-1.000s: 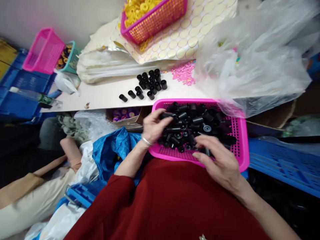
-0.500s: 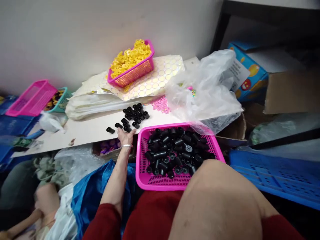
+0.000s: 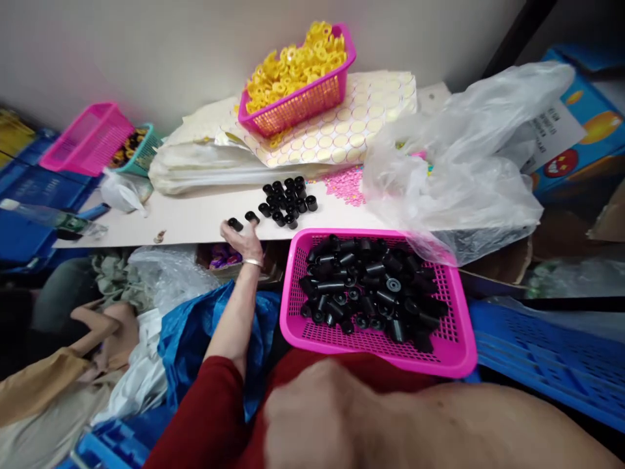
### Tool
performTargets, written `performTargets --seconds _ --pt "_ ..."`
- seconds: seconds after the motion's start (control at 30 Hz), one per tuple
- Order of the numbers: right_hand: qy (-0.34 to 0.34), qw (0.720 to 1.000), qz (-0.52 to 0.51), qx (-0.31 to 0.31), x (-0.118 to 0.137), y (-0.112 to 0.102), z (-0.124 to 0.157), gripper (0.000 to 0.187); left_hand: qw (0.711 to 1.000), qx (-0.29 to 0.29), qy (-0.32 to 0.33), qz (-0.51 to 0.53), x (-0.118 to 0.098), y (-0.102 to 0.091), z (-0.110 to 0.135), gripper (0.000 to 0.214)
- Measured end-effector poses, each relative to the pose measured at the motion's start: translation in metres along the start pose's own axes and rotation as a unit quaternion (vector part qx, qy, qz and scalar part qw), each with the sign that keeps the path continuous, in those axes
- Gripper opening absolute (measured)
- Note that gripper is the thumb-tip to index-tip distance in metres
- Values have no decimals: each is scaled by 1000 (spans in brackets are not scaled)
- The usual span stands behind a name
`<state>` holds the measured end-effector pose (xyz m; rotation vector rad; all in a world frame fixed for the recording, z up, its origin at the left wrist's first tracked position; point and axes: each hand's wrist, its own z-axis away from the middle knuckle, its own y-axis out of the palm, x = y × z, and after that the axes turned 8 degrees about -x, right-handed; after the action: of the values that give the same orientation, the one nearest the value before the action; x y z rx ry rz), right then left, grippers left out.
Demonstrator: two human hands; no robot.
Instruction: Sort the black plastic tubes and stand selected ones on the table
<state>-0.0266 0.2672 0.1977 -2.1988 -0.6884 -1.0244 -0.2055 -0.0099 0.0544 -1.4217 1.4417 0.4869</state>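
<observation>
My left hand [image 3: 241, 240] reaches to the front edge of the white table [image 3: 195, 218], a silver bangle on its wrist. Its thumb and curled fingers close on the leftmost black cylinder [image 3: 235, 223]. A second loose cylinder [image 3: 251, 216] lies just right of it, then a cluster of several upright black cylinders [image 3: 288, 198]. A pink mesh basket [image 3: 454, 365] full of black cylinders [image 3: 366, 280] rests on my lap. My right hand [image 3: 342, 417] is a large blur close to the camera at the bottom, and its fingers cannot be made out.
A pink basket of yellow rings [image 3: 297, 71] sits on round sticker sheets [image 3: 361, 124] at the back. Clear plastic bags [image 3: 459, 163] lie right, pink beads [image 3: 344, 182] beside them. An empty pink basket [image 3: 85, 137], teal basket [image 3: 139, 146], blue crates [image 3: 547, 352] and blue bag [image 3: 195, 339] surround me.
My left hand left the pink basket, went to the table edge, then shifted left to the end cylinder. My right hand rose out of the basket toward the camera. The view tilted.
</observation>
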Motion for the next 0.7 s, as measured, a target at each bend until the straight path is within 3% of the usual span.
performTargets --seconds 0.1,0.23,0.3,0.37,0.47,0.57,0.63,0.7 --pt "165 977 82 -104 -25 -17 27 35 996 23 -78 22 5 8 -22 62" --pt "379 864 163 -289 -62 -48 91 38 991 78 -109 -1 3 39 -38 65" --pt "437 810 181 -347 -76 -56 119 34 988 103 -112 -18 -4 60 -39 70" --pt "455 792 197 -357 -85 -57 134 31 983 125 -123 -48 -16 80 -35 70" --pt "402 842 233 -273 -95 -48 131 21 976 171 -121 -63 -34 100 -29 65" --pt "310 889 316 -115 -109 -36 106 14 976 191 -102 -39 -43 102 -26 67" --pt "286 876 388 2 -119 -32 86 19 982 161 -99 -29 -45 94 -24 65" --pt "289 841 445 107 -129 -30 69 23 991 107 -78 -23 -47 77 -18 61"
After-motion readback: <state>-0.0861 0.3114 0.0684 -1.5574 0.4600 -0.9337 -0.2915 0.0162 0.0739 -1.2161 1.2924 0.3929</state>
